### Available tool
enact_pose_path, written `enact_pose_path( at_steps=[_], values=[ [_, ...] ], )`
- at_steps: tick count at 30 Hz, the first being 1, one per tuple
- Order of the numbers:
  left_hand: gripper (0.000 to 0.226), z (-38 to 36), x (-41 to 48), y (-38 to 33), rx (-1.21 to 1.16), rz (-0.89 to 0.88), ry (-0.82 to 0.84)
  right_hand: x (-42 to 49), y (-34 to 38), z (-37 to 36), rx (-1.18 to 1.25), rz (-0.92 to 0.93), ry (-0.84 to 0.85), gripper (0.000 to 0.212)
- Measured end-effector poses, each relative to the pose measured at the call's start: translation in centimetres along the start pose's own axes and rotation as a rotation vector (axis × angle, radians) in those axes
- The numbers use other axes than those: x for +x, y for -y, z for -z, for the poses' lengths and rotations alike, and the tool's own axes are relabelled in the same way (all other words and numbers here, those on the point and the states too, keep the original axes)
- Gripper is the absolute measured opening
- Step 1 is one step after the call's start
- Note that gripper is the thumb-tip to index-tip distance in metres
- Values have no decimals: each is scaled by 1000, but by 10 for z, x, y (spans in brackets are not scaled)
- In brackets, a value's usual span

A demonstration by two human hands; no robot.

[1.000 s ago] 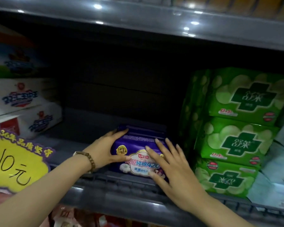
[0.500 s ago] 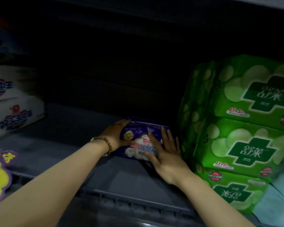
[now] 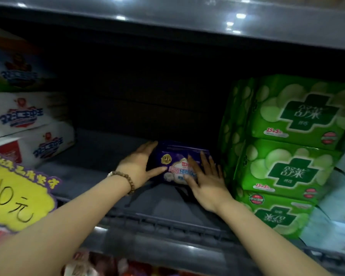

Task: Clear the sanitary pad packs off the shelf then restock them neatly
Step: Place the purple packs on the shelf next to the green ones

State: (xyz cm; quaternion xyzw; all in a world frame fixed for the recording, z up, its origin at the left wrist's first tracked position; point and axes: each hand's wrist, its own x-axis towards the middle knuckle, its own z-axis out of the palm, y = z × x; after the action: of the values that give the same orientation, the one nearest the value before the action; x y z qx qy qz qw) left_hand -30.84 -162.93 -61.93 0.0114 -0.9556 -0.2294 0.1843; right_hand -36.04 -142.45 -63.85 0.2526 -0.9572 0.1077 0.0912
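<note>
A purple pack (image 3: 177,156) is standing deep on the grey shelf (image 3: 163,202), printed face forward, just beside the green packs (image 3: 287,168). The left hand (image 3: 139,166) is resting against its left end, and the right hand (image 3: 205,180) is lying flat on its front. Three green packs are sitting stacked at the right, faces forward, the bottom one's print upside down.
</note>
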Motion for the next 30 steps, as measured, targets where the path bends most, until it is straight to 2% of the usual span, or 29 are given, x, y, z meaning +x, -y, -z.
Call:
enact_pose_path(
  at_steps=[2, 5, 8, 11, 14, 15, 17, 20, 22, 23, 24, 26, 28, 30],
  values=[
    [71, 9, -34, -2, 22, -37, -34, -20, 11, 6, -14, 43, -46, 60],
    [52, 20, -96, -2, 13, -99, -81, -65, 30, 13, 39, 114, -78, 70],
    [47, 19, -159, 1, 4, -98, -122, -121, 49, 8, 212, 127, -65, 59],
    [50, 2, -216, 15, -55, -25, -112, -175, 70, -14, 380, 139, 1, 58],
    [41, -26, -269, 44, -108, 175, 65, -220, 88, -61, 361, 168, 152, 71],
    [42, -37, -283, 55, -105, 258, 135, -232, 91, -83, 365, 152, 210, 68],
    [48, -57, -303, 75, -142, 406, 249, -248, 96, -123, 413, 55, 357, 58],
    [60, -82, -318, 104, -133, 552, 378, -258, 101, -176, 532, -110, 519, 62],
    [78, -97, -321, 120, -224, 697, 486, -257, 105, -206, 702, -275, 580, 62],
    [87, -106, -321, 129, -277, 781, 524, -258, 107, -220, 817, -381, 607, 54],
    [97, -113, -320, 134, -320, 837, 537, -257, 107, -231, 947, -484, 622, 44],
    [112, -128, -318, 145, -355, 904, 534, -256, 110, -247, 1170, -719, 675, 42],
    [98, -141, -318, 152, -338, 986, 538, -255, 115, -252, 1257, -882, 739, 38],
    [90, -152, -322, 164, -328, 1046, 540, -252, 117, -264, 1270, -957, 779, 40]
  ],
)
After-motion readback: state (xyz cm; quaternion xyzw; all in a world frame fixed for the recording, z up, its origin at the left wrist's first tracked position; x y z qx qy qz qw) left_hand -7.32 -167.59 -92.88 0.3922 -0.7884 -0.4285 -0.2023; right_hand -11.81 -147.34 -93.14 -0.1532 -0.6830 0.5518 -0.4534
